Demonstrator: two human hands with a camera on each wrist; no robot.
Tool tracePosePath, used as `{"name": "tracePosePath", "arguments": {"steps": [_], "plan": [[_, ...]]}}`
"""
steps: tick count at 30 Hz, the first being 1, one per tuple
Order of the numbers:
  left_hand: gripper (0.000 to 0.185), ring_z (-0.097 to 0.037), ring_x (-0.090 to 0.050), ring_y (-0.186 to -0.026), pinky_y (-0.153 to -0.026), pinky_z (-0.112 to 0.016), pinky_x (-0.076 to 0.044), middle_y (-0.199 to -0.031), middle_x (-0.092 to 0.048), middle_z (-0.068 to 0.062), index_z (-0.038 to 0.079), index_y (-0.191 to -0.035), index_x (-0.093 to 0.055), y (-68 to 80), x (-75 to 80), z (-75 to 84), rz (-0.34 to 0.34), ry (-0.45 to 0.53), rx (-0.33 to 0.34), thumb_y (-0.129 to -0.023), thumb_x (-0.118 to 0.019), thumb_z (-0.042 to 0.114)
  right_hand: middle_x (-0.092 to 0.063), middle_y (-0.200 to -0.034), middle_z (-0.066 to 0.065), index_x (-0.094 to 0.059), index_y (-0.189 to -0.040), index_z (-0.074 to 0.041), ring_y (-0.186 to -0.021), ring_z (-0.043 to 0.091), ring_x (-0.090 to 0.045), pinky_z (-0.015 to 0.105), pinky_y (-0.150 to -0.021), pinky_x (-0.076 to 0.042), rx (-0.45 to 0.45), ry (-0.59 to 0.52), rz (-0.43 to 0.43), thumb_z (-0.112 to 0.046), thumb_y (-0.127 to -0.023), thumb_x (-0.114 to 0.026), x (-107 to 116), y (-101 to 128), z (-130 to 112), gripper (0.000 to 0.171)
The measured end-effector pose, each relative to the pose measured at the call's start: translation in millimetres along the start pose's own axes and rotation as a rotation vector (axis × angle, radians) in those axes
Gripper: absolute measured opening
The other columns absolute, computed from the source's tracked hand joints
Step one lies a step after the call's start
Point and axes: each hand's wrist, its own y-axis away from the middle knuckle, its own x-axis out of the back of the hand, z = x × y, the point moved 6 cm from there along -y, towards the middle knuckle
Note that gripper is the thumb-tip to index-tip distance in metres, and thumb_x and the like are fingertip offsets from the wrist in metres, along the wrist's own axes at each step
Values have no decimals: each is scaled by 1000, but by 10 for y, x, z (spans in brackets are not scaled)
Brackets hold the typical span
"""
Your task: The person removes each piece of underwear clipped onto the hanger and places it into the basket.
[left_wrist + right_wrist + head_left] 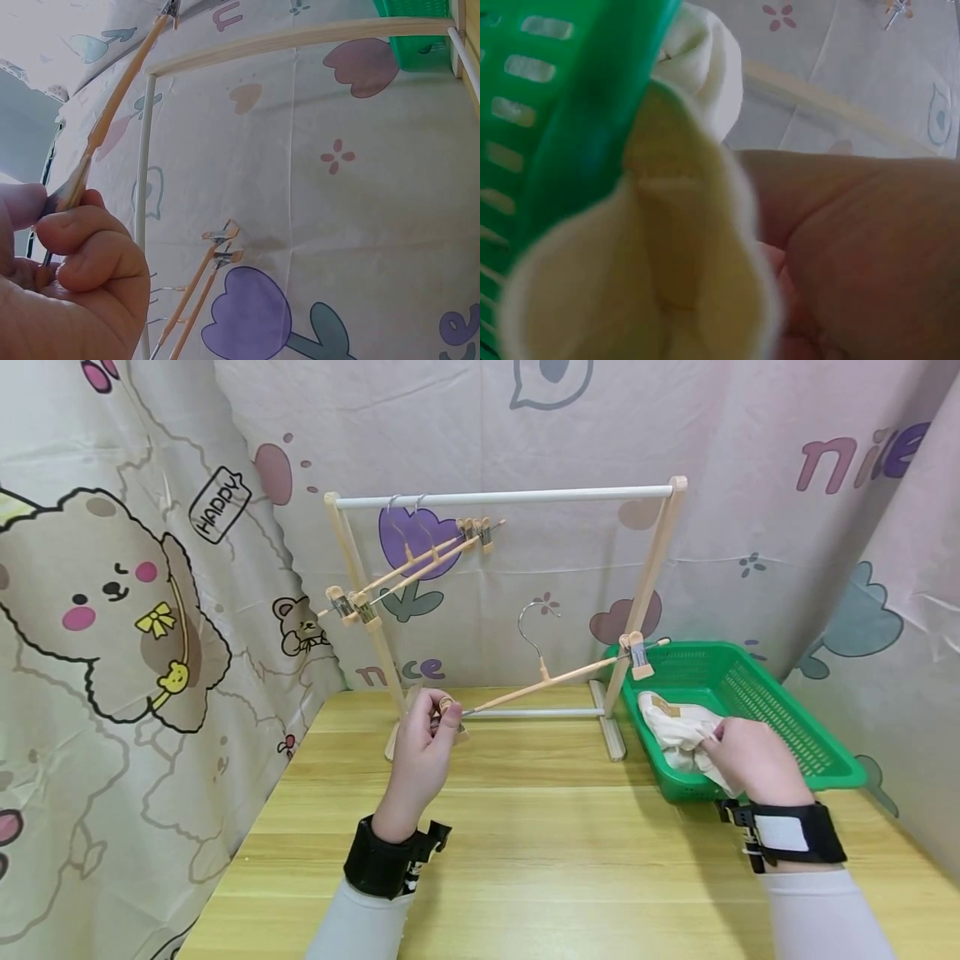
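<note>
My left hand [426, 745] grips one clip end of a wooden clip hanger [573, 673], its fingers and thumb curled around the clip. The hanger slants up to the right, its metal hook on top and its other clip [636, 655] over the basket's near left corner. In the left wrist view the hanger's bar [120, 97] runs up from the fingers. With thumb and fingers, my right hand [757, 760] pinches a cream cloth [667, 718] at the green basket [795, 702]. The right wrist view shows the cloth [641, 277] close up, with an open fold, beside the basket's wall.
A wooden rack with a white rail [510, 497] stands at the back of the table [525, 860]. Two more clip hangers [423, 564] hang at its left end. Patterned curtains [480, 435] surround the table behind and at the sides.
</note>
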Motion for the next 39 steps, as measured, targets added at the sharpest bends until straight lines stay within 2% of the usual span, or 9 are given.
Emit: {"name": "tracePosePath", "arguments": {"steps": [8,13,19,27,39], "plan": [[13,-11,-34,-61,-60,-22,-32,-86,-41,-5,-1,-105,-50,4,20,4,5,-3,4,-108,-52,12,-47,-63,4,-52,-69,-11,-61,22,-49,33,-55,-34,-12,32,-97,-25,-103,-52,-60,7,-14,37],[14,-11,-34,-61,-59,-22,-31,-86,-40,-5,-1,-105,-50,4,26,6,3,-1,13,-108,-52,12,-42,-62,1,-45,-64,-15,-59,20,-46,33,-54,-32,37,59,-104,-25,-102,-53,-82,-6,-32,40],[13,-11,-34,-61,-59,-22,-31,-87,-40,-5,-2,-105,-50,2,29,15,5,1,10,-108,-52,11,-43,-64,1,-47,-65,-16,-61,20,-46,33,-56,-34,88,80,-122,-20,-103,-53,-94,0,-73,39],[13,-11,-35,-62,-59,-22,-32,-91,-41,-6,-2,-105,-50,9,33,24,7,5,3,-108,-51,10,-37,-62,1,-38,-64,-17,-59,19,-41,32,-56,-30,120,105,-67,-20,-104,-49,-69,38,-142,41],[13,-11,-35,-63,-61,-22,-32,-89,-40,-6,-2,-103,-49,13,35,37,11,4,-16,-108,-51,9,-32,-64,0,-36,-65,-17,-59,18,-38,33,-55,-27,95,99,-14,-22,-103,-51,7,114,-276,42]]}}
